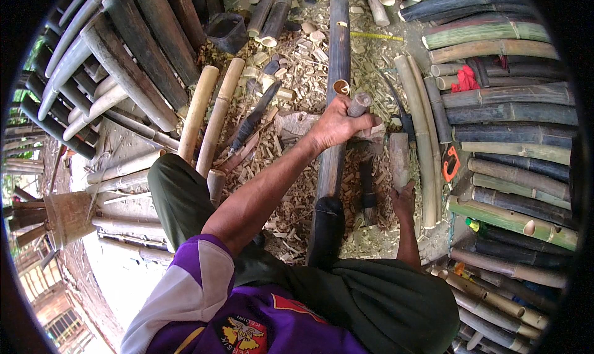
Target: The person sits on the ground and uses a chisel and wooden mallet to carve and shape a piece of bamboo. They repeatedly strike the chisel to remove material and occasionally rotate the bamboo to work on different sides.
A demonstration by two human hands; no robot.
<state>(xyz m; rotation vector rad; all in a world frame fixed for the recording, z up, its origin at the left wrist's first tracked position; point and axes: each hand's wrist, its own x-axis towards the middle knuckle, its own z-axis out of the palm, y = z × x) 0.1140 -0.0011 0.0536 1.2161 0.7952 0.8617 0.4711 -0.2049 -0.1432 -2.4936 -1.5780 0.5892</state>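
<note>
A long dark bamboo pole (338, 51) runs away from me between my legs, with a round opening in it just beyond my left hand. My left hand (337, 124) is closed over the pole around a round-ended wooden handle (359, 104); the tool's lower part is hidden. Lower on the right, my right hand (403, 199) grips a flat wooden mallet (399, 159), apart from the handle. Near it, a tool with a black-wrapped grip (369, 196) lies among the chips. Something black (326, 230) covers the pole's near end.
Wood chips (297, 187) cover the ground. A dark knife-like tool (252, 120) lies left of the pole. Bamboo lengths (504, 113) are stacked at right, with an orange saw handle (451, 163) and red cloth (465, 79). Further off are a dark bucket (226, 35) and yellow tape (375, 36).
</note>
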